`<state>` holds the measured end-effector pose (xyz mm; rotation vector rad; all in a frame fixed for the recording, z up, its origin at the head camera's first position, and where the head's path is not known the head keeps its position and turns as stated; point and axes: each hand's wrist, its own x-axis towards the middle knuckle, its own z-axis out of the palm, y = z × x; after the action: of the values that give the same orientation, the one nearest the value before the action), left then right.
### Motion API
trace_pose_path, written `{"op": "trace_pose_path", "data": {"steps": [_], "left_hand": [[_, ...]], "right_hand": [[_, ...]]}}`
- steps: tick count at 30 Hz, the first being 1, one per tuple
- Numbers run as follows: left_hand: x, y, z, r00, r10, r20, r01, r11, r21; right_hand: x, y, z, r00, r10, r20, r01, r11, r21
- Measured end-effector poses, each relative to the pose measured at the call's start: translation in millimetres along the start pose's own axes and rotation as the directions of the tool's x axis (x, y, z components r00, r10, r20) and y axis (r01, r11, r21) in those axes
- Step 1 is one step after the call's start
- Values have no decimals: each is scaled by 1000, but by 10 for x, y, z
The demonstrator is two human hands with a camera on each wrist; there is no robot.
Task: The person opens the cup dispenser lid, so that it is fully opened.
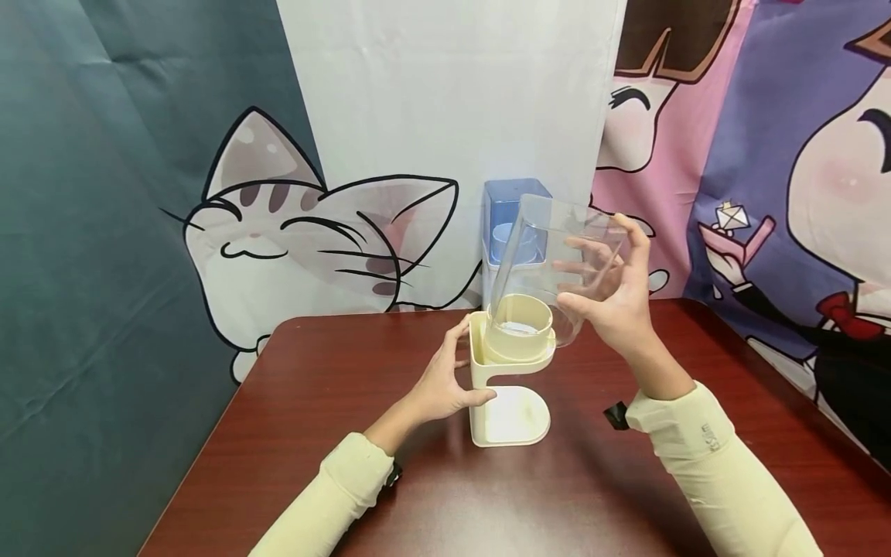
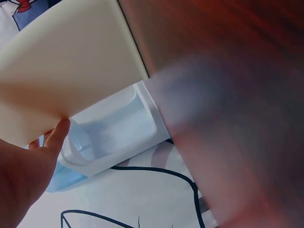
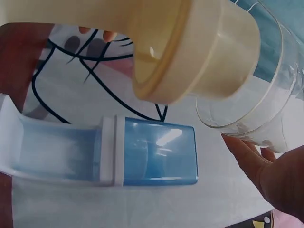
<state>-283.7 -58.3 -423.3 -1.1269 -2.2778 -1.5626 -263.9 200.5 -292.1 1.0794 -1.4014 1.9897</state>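
Note:
A cream stand (image 1: pixel 513 422) with a round ring collar (image 1: pixel 520 344) on top and a flat base stands upright on the table. My left hand (image 1: pixel 437 387) grips the stand's upright from the left, thumb in front and fingers behind. My right hand (image 1: pixel 619 298) holds a clear plastic container (image 1: pixel 557 220) by its right side, tilted over the collar. The container's open rim (image 3: pixel 223 124) slants around and beside the collar. In the left wrist view a fingertip touches the stand's wide cream side (image 2: pixel 71 66).
Behind stands a similar dispenser with a white body (image 2: pixel 116 126) and a blue clear top (image 3: pixel 161 154), against a printed cloth backdrop (image 1: pixel 445 116). The reddish-brown table (image 1: pixel 334 371) spreads around the stand. A small black item (image 1: pixel 616 415) shows by the right cuff.

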Motion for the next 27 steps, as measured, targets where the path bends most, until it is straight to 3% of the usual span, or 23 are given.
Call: {"op": "trace_pose_path", "data": {"steps": [7,15,22,27], "left_hand": [[-49,73,-70,996,39,-75,-30,993,117],[-79,116,-92,982,82,-170,-63,991,115],[-111,349,-179,950,187,-251,-156,978,139],[-121,434,-284,928,197,-316,-164,978,128]], "right_hand": [[-63,-102,-39,1000,-20,-22,21,1000,10],[-111,-168,-55,997,-63,-45,64,998,28],[-141,-241,-41,996,-61,-69,68,992,109],[-179,-348,0,997,-26,-79,38,987,154]]}}
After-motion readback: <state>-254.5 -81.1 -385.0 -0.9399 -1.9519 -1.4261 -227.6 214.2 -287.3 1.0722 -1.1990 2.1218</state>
